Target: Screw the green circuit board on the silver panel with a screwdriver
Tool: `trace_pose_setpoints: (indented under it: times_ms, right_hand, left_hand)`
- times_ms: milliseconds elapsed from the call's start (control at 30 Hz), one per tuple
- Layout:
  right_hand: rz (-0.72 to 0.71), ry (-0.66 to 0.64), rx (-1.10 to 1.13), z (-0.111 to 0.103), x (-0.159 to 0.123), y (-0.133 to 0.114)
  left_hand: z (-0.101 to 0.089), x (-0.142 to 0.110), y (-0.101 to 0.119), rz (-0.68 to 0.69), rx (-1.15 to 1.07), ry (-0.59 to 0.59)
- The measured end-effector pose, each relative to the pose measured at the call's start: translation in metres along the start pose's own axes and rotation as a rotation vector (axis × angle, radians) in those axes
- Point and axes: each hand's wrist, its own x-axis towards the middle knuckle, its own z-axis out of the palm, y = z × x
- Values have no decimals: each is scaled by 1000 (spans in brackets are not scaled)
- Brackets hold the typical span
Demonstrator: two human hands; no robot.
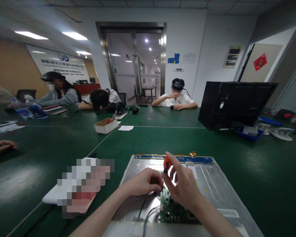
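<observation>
My right hand (185, 184) is closed around a screwdriver (166, 163) with an orange and black handle, its index finger over the handle's top. The screwdriver stands nearly upright, tip down at the corner of a green circuit board (167, 215). There my left hand (146, 181) pinches its fingertips together beside the tip; whatever lies between them is hidden. The board sits on the metal back of a flat display panel (208, 184), partly covered by my right hand. Dark cables (146, 219) run by the board's left side. Along the panel's far edge lies a blue circuit strip (199, 160).
Left of the panel lie a white object and a pinkish one (85, 200), both blurred out. Beyond are an open white box (106, 126), a black monitor casing (236, 103) and a blue tray (250, 133). People sit around the green table (162, 140); another person's hand (5, 144) rests at left.
</observation>
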Motion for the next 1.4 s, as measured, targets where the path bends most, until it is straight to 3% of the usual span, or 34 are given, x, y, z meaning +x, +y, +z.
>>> trace_pose_setpoints:
  times_ms: [533,933,1400]
  right_hand:
    - [-15,27,-30,0,1,0]
    - [29,-27,6,-2,0,-4]
    - [4,18,-26,-2,1,-3]
  left_hand:
    - [1,-2,14,-24,33,66]
    - [4,-2,6,-3,-8,8]
    - [1,-1,12,9,48,74]
